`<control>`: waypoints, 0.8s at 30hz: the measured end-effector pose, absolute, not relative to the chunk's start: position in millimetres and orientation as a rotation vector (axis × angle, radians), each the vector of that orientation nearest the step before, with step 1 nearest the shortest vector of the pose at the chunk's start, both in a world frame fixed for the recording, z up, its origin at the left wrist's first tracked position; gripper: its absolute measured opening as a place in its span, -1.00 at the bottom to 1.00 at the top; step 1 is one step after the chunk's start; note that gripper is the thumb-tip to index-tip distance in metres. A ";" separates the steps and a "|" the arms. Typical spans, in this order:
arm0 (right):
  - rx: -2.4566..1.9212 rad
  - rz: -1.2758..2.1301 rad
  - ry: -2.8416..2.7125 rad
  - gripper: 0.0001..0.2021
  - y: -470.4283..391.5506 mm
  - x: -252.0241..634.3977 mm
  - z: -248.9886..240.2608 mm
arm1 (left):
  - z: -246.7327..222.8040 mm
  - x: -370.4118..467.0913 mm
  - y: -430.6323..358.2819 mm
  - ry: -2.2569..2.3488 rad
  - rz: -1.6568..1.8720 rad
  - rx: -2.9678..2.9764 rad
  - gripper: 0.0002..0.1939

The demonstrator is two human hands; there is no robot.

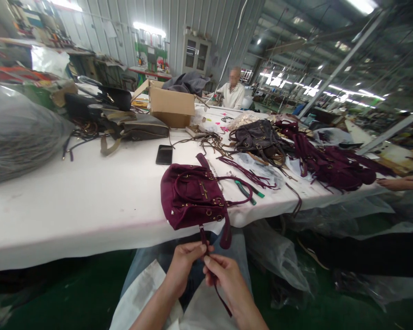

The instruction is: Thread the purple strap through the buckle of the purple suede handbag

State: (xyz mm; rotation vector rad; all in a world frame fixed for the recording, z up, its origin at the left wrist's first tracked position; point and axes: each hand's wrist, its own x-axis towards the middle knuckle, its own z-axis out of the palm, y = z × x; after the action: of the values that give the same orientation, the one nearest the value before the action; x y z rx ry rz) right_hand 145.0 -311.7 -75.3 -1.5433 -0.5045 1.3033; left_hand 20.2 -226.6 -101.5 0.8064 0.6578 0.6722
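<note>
A burgundy handbag (192,195) lies on its side at the near edge of the white-covered table, its two loop handles pointing right. From its lower edge a narrow burgundy strap (222,300) hangs down over my lap. My left hand (189,256) pinches this strap just below the bag, thumb against forefinger. Right beside it, my right hand (222,270) grips the same strap a little lower, and the loose end trails beneath that wrist. The fingers hide the piece of strap between the hands. A wider burgundy tab (226,233) droops from the bag just above my right hand.
Behind the bag lie a black phone (164,155), thin burgundy straps (248,172) and a green-handled tool (245,191). A dark handbag (258,137) and heaped burgundy bags (344,167) are at right, near another person's hand (399,183). Further back are a cardboard box (172,107) and a seated person.
</note>
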 end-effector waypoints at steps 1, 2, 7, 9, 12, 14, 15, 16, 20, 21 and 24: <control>-1.532 1.308 -0.500 -0.42 -311.0 144.9 -75.7 | -103.3 20.7 -227.1 0.624 0.676 0.769 -0.60; -1.513 1.318 -0.496 -0.42 -310.6 145.0 -76.5 | -104.7 21.7 -227.7 0.592 0.686 0.720 -0.60; -1.390 1.372 -0.462 -0.49 -310.7 144.6 -85.4 | -107.3 29.2 -231.6 0.616 0.824 0.529 -0.44; -1.392 1.364 -0.440 -0.50 -311.0 143.5 -88.4 | -107.4 31.2 -233.8 0.625 0.857 0.522 -0.49; -1.416 1.347 -0.435 -0.50 -311.1 140.9 -88.1 | -108.3 32.2 -237.8 0.669 0.851 0.548 -0.56; -1.457 1.303 -0.460 -0.50 -310.9 138.7 -84.8 | -109.2 32.1 -240.5 0.744 0.820 0.597 -0.52; -1.485 1.274 -0.485 -0.50 -310.8 137.6 -82.8 | -109.4 31.9 -241.8 0.780 0.812 0.623 -0.50; -1.512 1.246 -0.516 -0.50 -310.6 136.5 -80.8 | -109.4 31.7 -242.9 0.806 0.820 0.649 -0.51; -1.567 1.192 -0.634 -0.47 -310.0 133.2 -75.0 | -106.1 30.3 -245.3 0.845 0.915 0.754 -0.60; -1.571 1.185 -0.656 -0.45 -309.9 133.0 -74.2 | -104.4 29.9 -245.2 0.848 0.915 0.772 -0.60; -1.609 1.145 -0.741 -0.43 -309.7 133.9 -72.2 | -99.0 28.8 -244.2 0.859 0.892 0.758 -0.53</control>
State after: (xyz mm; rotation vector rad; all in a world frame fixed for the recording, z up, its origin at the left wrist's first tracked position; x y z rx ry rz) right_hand 133.9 -309.7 -72.2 -1.6086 -0.7408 1.1452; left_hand 28.8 -244.2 -99.0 0.7583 0.8593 0.8921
